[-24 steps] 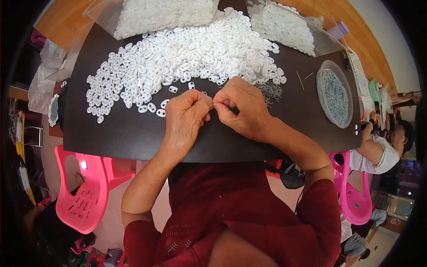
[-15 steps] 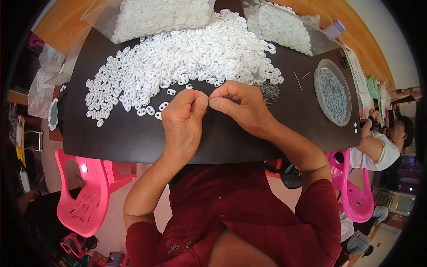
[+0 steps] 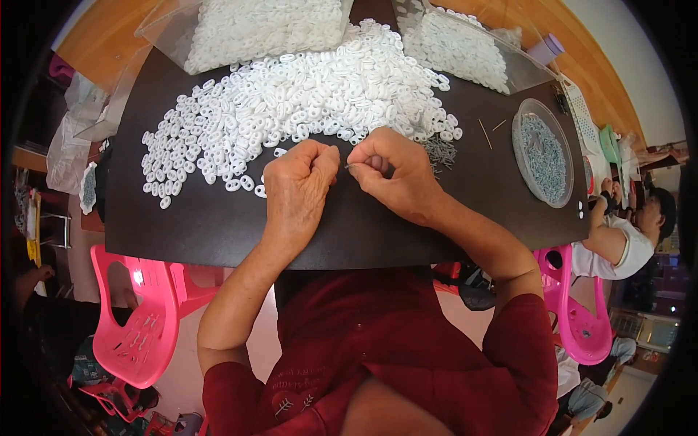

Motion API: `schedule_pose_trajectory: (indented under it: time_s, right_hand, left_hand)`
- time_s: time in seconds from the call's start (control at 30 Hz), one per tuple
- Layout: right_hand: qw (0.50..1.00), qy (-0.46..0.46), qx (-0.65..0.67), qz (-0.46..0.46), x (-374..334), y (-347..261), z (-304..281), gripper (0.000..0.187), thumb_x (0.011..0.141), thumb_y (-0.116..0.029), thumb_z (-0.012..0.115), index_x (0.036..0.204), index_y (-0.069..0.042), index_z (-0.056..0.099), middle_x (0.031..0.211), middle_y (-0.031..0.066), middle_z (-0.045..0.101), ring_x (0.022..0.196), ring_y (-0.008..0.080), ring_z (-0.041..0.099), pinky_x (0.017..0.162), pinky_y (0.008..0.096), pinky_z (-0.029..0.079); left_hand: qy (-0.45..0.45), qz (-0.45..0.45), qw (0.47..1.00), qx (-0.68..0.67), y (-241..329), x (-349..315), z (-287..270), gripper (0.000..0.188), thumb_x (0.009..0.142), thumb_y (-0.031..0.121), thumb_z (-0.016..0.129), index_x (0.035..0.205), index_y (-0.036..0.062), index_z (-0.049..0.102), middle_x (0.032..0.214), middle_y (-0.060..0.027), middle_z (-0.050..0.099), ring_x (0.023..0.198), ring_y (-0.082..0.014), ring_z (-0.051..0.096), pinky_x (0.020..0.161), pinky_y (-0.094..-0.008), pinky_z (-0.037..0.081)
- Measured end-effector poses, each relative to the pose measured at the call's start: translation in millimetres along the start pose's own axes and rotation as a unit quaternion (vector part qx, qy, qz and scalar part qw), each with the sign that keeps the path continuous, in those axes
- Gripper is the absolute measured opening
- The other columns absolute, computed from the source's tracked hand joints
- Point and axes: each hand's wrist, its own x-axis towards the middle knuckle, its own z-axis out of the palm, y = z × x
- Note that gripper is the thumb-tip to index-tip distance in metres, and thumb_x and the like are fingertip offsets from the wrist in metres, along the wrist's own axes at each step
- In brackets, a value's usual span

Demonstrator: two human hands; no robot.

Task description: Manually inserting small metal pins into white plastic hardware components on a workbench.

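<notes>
My left hand (image 3: 302, 185) is closed, thumb pressed to the curled fingers above the near middle of the dark table (image 3: 407, 243). Whatever it grips is hidden. Just to its right, my right hand (image 3: 396, 174) pinches a small grey screw (image 3: 347, 167) between thumb and forefinger, its tip pointing toward the left hand. A narrow gap separates the hands. Beyond them spreads a large heap of small white oval plastic pieces (image 3: 291, 102) with holes. A small pile of grey screws (image 3: 440, 152) lies beside my right hand, at the heap's right edge.
Two clear bins, left (image 3: 269, 33) and right (image 3: 465, 51), hold more white pieces at the back. A round clear tub (image 3: 518, 156) of screws stands at the right, near two thin sticks (image 3: 485, 134). Pink chairs (image 3: 138, 312) flank me. Another person (image 3: 618, 232) sits at far right.
My hands have drawn apart; they met at the fingertips before. The left hand has turned so its back shows more, and the screw tip now shows at the right fingertips.
</notes>
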Motion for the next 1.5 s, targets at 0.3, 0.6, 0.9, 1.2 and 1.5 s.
schedule_pose_trajectory:
  time_s: [0.3, 0.6, 0.9, 1.2, 1.5]
  right_hand:
    - [0.945, 0.053, -0.232, -0.223, 1.2, 18.9, -13.5, 0.014, 0.067, 0.002, 0.064, 0.075, -0.006, 0.055, 0.071, 0.0084, 0.048, 0.070, 0.0267, 0.049, 0.058, 0.0377, 0.041]
    - [0.930, 0.013, -0.282, -0.237, -4.6, 21.1, -15.1, 0.017, 0.068, 0.002, 0.068, 0.081, -0.004, 0.060, 0.071, 0.0069, 0.051, 0.068, 0.0257, 0.052, 0.058, 0.0355, 0.043]
    - [0.970, 0.015, -0.180, -0.163, -5.2, 21.6, -10.4, 0.014, 0.069, 0.000, 0.069, 0.079, -0.004, 0.059, 0.067, 0.0066, 0.051, 0.064, 0.0230, 0.051, 0.056, 0.0337, 0.041]
    - [0.995, -0.037, -0.079, -0.037, -8.0, 11.2, -8.6, 0.008, 0.077, -0.006, 0.067, 0.082, -0.004, 0.061, 0.070, 0.0015, 0.051, 0.060, 0.0103, 0.047, 0.055, 0.0255, 0.039]
    - [0.999, -0.013, 0.023, 0.039, -12.5, -11.4, 1.0, 0.004, 0.083, -0.005, 0.063, 0.085, -0.002, 0.063, 0.076, -0.0014, 0.055, 0.065, 0.0042, 0.047, 0.058, 0.0212, 0.039]
  left_hand:
    - [0.048, 0.362, 0.848, 0.384, -16.6, 38.3, 3.2, 0.008, 0.071, 0.001, 0.061, 0.072, 0.0037, 0.053, 0.068, -0.0120, 0.053, 0.067, -0.0312, 0.056, 0.058, -0.0421, 0.045]
    - [0.010, 0.395, 0.818, 0.419, -19.2, 18.9, -7.9, 0.012, 0.062, -0.001, 0.062, 0.070, 0.0046, 0.056, 0.073, -0.0090, 0.051, 0.072, -0.0263, 0.053, 0.057, -0.0370, 0.045]
    - [-0.012, 0.343, 0.827, 0.445, -18.2, 22.2, -7.5, 0.015, 0.062, -0.002, 0.064, 0.070, 0.0032, 0.051, 0.073, -0.0119, 0.051, 0.073, -0.0285, 0.055, 0.059, -0.0395, 0.045]
    - [-0.050, 0.012, 0.998, -0.041, -7.6, -11.8, -20.9, 0.010, 0.080, 0.002, 0.064, 0.090, -0.0005, 0.063, 0.071, -0.0026, 0.060, 0.063, -0.0097, 0.054, 0.057, -0.0222, 0.044]
    - [-0.012, 0.001, 0.993, -0.115, -13.0, -26.5, -19.4, 0.013, 0.081, -0.002, 0.063, 0.093, 0.0007, 0.066, 0.082, 0.0008, 0.059, 0.070, -0.0049, 0.051, 0.064, -0.0181, 0.042]
